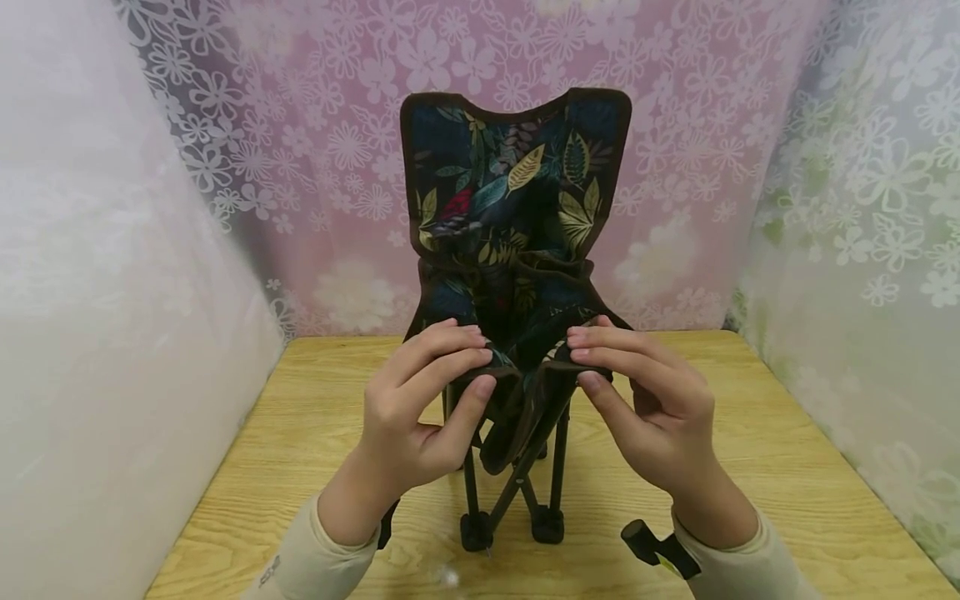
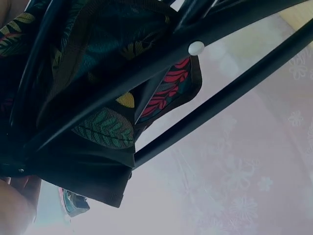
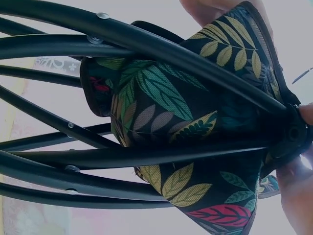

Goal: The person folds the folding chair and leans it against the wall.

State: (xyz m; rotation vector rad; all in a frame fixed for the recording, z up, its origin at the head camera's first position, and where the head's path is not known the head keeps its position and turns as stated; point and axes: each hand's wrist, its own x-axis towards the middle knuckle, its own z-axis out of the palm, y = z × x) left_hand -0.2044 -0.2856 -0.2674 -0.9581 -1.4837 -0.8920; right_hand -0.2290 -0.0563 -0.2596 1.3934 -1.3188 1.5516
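A small folding chair (image 1: pixel 517 192) with dark leaf-print fabric and black tube legs stands partly folded on the table. My left hand (image 1: pixel 420 400) pinches the seat's front left corner, fingers on top and thumb below. On the opposite front corner, my right hand (image 1: pixel 652 400) grips the fabric in the same way. Between the hands the seat cloth (image 1: pixel 517 417) sags in a fold. In the left wrist view, crossed tubes (image 2: pixel 127 78) run under the fabric. The right wrist view shows a black corner joint (image 3: pixel 293 132) beside my fingers, with printed cloth (image 3: pixel 166 98) behind the tubes.
The chair's black feet (image 1: pixel 547 525) rest on a wood-grain table (image 1: pixel 330 517). Behind it hangs a pink flowered curtain (image 1: pixel 337 167), and pale sheets (image 1: pixel 97 250) close off both sides. A black strap device (image 1: pixel 660 550) sits at the right wrist.
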